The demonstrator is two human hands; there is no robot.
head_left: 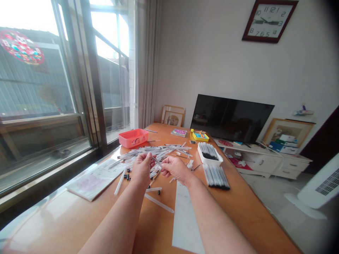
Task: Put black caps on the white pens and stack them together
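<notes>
Between my two hands is a slim translucent pen [156,162], slanting down to the right. My left hand [142,167] pinches its upper end, and the fingers of my right hand [175,169] close round its lower end. Below and around them lies a loose pile of clear pen barrels [159,151] and thin refills. Small black pen caps [126,176] are scattered left of my left hand. A clear barrel [159,203] rests on the table under my wrists. Part of the pile is hidden behind my hands.
A red plastic basket [134,138] stands behind the pile. To the right are a white tray of pens [219,159] and a row of black-tipped pens [216,177]. A booklet [94,181], a white paper sheet [185,222] and a yellow box [200,136] also lie on the table [254,222].
</notes>
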